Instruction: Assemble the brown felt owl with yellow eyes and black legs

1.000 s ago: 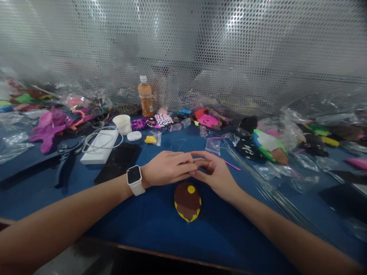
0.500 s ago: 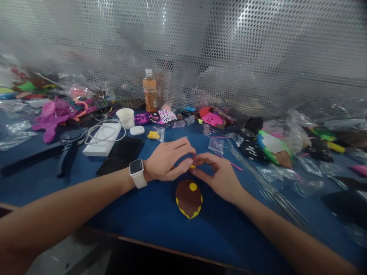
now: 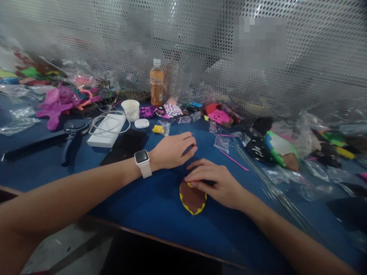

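Note:
A brown oval clay piece (image 3: 194,197) with a scalloped yellow border lies flat on the blue table in front of me. My right hand (image 3: 216,181) reaches over its upper edge, thumb and fingers closed together around a small yellow clay piece (image 3: 189,184) at the brown surface. The hand covers the upper right of the oval, including the yellow dot there. My left hand (image 3: 173,150), with a white watch (image 3: 142,157) on its wrist, hovers above and left of the oval. Its fingers are bent but apart, and nothing shows in them.
At left are large cutters (image 3: 70,139), a white box with a cable (image 3: 107,131), a black flat item (image 3: 126,147) and a paper cup (image 3: 131,109). A drink bottle (image 3: 156,84) stands before the perforated metal screen (image 3: 195,49). Wires (image 3: 266,179) and clay figures lie right.
My hands have come apart. The right has lowered onto the brown oval with the yellow bit; the left has drawn up and away. The view has shifted slightly.

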`<state>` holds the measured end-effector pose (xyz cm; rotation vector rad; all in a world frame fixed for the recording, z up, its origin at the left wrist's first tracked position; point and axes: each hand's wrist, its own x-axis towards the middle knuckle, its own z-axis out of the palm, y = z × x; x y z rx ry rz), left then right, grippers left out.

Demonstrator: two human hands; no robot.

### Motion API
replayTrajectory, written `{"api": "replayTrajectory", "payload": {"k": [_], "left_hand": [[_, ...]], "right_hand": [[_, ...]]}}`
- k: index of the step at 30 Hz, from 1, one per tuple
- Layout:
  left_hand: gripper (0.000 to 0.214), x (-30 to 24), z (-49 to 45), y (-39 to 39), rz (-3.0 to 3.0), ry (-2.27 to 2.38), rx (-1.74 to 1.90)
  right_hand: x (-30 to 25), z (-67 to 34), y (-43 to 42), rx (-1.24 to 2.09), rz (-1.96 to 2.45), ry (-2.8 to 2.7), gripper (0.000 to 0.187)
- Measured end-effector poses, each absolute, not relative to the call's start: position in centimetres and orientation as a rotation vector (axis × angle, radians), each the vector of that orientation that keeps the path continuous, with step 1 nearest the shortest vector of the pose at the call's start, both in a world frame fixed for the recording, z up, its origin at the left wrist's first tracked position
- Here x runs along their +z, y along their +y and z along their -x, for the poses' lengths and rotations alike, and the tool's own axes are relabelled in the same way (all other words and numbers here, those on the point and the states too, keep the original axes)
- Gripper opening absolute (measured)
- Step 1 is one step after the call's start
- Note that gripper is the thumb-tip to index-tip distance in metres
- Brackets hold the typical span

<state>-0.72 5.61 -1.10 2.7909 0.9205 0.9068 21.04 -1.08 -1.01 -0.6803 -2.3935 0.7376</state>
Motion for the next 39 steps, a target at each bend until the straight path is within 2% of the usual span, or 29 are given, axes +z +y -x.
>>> {"api": "replayTrajectory", "payload": {"k": [12, 17, 22, 26, 39], "left_hand": [[0.028, -1.2, 0.7, 5.7, -2.785, 0.926, 0.88], [0.029, -1.2, 0.7, 5.7, -2.791, 0.937, 0.877], [0.029, -1.3, 0.8, 5.8, -2.801, 0.949, 0.857], [0.028, -1.4, 0.8, 5.8, -2.809, 0.936, 0.848], [0.029, -1.5, 0.7, 5.8, -2.814, 0.947, 0.806]], "right_hand": [[-1.4, -20.8, -1.1, 0.774, 0.736, -2.393, 0.015], [-0.8, -20.8, -1.2, 0.697, 0.786, -2.368, 0.019], [0.1, -21.1, -1.3, 0.575, 0.732, -2.303, 0.011], [0.2, -21.1, -1.4, 0.532, 0.601, -2.379, 0.017], [0.0, -21.5, -1.5, 0.478, 0.57, -2.529, 0.029]]}}
